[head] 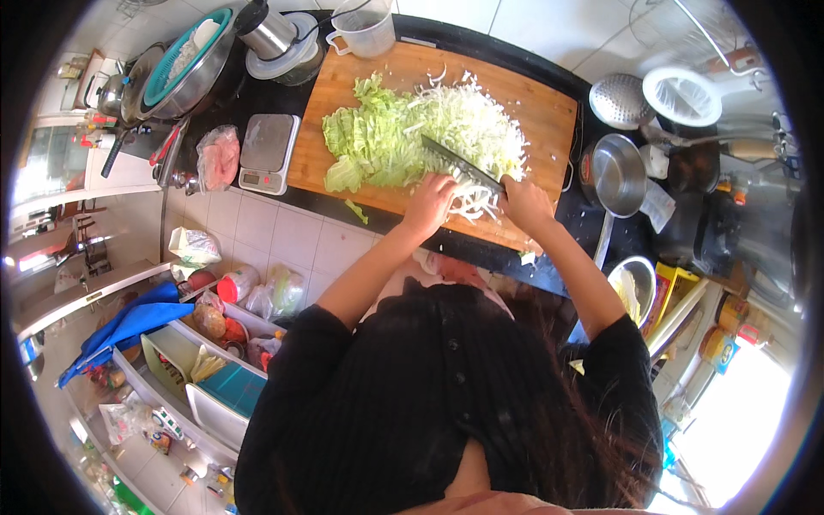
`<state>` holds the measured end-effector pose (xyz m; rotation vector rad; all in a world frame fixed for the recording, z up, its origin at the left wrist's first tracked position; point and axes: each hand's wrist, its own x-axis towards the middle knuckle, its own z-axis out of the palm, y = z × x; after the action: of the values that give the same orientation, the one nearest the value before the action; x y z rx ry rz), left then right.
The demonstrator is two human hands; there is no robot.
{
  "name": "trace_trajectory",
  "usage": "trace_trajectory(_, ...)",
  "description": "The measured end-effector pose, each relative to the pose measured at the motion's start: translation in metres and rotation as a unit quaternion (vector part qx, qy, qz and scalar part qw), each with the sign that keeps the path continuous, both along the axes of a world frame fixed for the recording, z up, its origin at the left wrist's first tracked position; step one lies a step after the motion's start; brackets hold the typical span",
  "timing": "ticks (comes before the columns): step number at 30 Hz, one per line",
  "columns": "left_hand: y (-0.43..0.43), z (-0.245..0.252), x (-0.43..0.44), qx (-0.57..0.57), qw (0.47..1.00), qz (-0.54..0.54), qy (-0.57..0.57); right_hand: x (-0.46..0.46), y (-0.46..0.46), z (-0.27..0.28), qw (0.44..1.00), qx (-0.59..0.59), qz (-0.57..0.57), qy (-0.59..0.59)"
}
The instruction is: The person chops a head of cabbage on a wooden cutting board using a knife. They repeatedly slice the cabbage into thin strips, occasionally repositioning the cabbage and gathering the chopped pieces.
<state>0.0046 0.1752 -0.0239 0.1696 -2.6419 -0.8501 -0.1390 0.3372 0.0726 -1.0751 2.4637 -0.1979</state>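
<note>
My right hand grips the handle of a kitchen knife. Its dark blade slants up to the left across the napa cabbage. My left hand has its fingers bent down on the cabbage at the near side of the blade; what is under the fingertips is mostly hidden. Pale shredded cabbage is heaped to the right and beyond the blade, and green napa cabbage leaves lie to the left. White stem strips sit between my hands. All of it rests on a wooden cutting board.
A kitchen scale and bagged raw meat lie left of the board. Behind stand a food chopper and a plastic measuring jug. A saucepan is at the right. An open drawer juts out at lower left.
</note>
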Motion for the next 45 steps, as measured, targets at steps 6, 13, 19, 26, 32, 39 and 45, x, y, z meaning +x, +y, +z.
trace_trajectory(6, 0.000, 0.000, 0.002, -0.008, 1.000, 0.008, 0.004, 0.006, -0.003, -0.005, 1.000, -0.001, 0.019, -0.015)
trace_trajectory(13, -0.003, 0.003, 0.019, 0.028, 1.000, 0.013, 0.001, 0.010, -0.003, -0.016, 0.999, -0.013, 0.029, -0.002)
trace_trajectory(19, -0.002, 0.004, 0.035, 0.025, 0.998, 0.030, 0.049, 0.012, 0.004, -0.001, 0.999, -0.005, 0.030, -0.018)
trace_trajectory(26, -0.034, 0.009, 0.076, 0.132, 0.961, 0.237, 0.058, 0.024, 0.013, -0.001, 0.996, 0.054, 0.033, -0.058)
trace_trajectory(32, -0.063, 0.003, 0.106, 0.086, 0.912, 0.401, 0.005, 0.012, 0.023, -0.004, 0.997, 0.008, 0.037, -0.073)
trace_trajectory(39, -0.082, -0.026, 0.104, 0.094, 0.940, 0.313, -0.100, -0.026, 0.019, -0.035, 0.978, 0.016, 0.179, -0.104)
trace_trajectory(45, -0.106, -0.034, 0.062, 0.079, 0.949, 0.300, -0.054, -0.087, -0.046, -0.044, 0.990, -0.029, 0.135, -0.033)
